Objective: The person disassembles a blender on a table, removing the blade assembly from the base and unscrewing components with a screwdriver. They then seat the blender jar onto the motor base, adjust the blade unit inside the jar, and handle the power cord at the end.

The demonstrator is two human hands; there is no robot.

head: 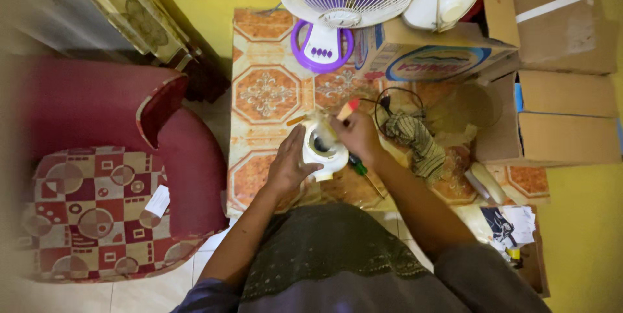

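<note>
A small white rounded appliance housing (324, 151) with a dark opening on top sits on the patterned orange tabletop (266, 92). My left hand (290, 165) grips its left side. My right hand (355, 135) is over its upper right, holding a thin tool with a red and yellow handle (348, 108) that points down toward the opening. A green-handled screwdriver (359, 167) lies on the table just under my right wrist.
A white and purple desk fan (337, 1) stands at the table's far edge beside a cardboard box (428, 57). A black cable (396, 102), a striped cloth (418, 141) and clear plastic lie to the right. More cartons (564, 105) stand at right, a red armchair (97, 177) at left.
</note>
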